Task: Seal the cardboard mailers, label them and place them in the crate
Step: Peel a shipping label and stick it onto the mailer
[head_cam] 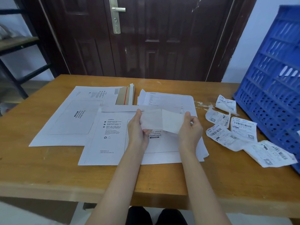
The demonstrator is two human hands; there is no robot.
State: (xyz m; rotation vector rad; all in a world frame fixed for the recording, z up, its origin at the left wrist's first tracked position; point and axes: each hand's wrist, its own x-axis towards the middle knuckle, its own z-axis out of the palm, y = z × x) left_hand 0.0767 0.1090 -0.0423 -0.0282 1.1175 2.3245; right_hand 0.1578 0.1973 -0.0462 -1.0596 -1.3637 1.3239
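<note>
1. Both hands hold one waybill label [159, 121] just above the front mailer [113, 143]: the left hand [138, 129] pinches its left end, the right hand [189, 127] its right end.
2. The label looks paper-thin, limp and probably sticky on one face; best held by its edges and kept taut.
3. The front mailer lies flat, stiff-looking and light; its printed waybill box sits right under the label.
4. More loose labels [233, 132] lie right of the front mailer, beside the blue crate [272, 82].
5. A second mailer [73, 117] lies left of the front mailer.
</note>
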